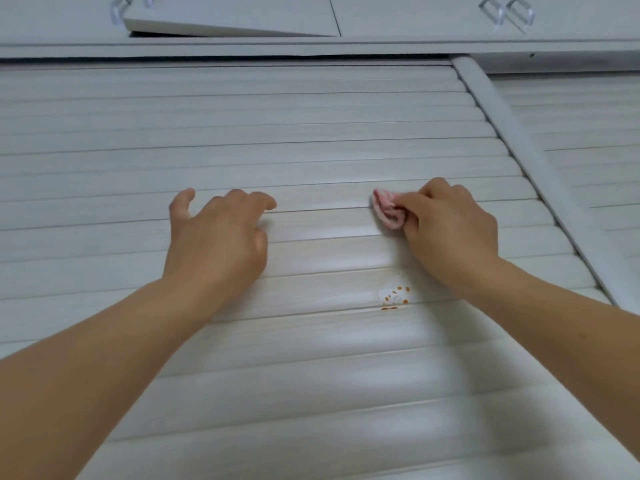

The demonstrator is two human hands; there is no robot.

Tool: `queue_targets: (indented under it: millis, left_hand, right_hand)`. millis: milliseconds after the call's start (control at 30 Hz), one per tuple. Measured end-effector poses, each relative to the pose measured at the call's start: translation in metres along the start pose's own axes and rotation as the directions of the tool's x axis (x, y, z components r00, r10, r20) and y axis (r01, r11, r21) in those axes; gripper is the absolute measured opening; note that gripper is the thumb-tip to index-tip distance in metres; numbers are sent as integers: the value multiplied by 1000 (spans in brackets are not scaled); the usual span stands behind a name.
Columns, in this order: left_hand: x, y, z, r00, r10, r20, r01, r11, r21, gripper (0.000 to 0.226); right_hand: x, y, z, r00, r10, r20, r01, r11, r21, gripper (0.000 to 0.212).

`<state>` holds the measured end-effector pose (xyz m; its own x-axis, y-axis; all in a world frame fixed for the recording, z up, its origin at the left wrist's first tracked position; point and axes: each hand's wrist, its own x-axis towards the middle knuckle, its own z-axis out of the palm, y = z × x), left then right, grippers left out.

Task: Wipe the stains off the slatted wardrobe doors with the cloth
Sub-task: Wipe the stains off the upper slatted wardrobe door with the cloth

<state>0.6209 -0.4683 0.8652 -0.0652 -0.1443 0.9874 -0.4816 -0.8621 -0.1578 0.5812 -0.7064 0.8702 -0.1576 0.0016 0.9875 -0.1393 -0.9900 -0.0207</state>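
Head view: pink-and-white cloth (388, 210) bunched on a slat of the wardrobe door (242, 133), above the orange stains (394, 297).

Soft, light and crushable, it is best held as a wad; its long axis runs roughly up-down. The right hand (450, 230) pinches it in curled fingers; the left hand (218, 233), fingers bent and slightly spread, presses on the slats.

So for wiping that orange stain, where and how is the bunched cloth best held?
Grip the cloth by its bunched rear, as the right hand does now, coming from the right so the free folds stick out past the fingertips. Those folds could then probably press flat onto the orange stain lower down.
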Motion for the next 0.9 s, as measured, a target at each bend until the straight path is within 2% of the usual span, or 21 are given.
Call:
queue_targets:
  millis: [100,200,333,433,533,767,900]
  left_hand:
    - [-7,-11,1,999,16,-37,-16,1000,16,49]
    - [-12,-20,4,997,38,-71,-36,999,26,60]
    - [-20,-32,6,992,20,-128,-19,1000,13,53]
    - [-29,-46,7,989,8,-146,-7,1000,5,57]
    - [-39,-61,7,984,-3,-179,5,1000,11,59]
    - [-67,-79,4,985,5,-173,-5,1000,3,60]
    - [-74,-73,5,981,31,-191,-42,998,-52,57]
  right_hand:
    - [6,-24,7,999,32,-1,-32,999,28,32]
    - [7,-53,12,997,-76,26,74,995,66,32]
    - [15,-78,16,969,-236,74,226,966,127,32]
    - [21,-73,13,981,-177,84,154,962,224,30]
    - [16,-78,16,997,-55,49,45,981,188,30]
    - [-9,-110,17,963,-270,18,257,935,243,33]
    - [-7,-93,5,960,-251,124,228,958,175,31]
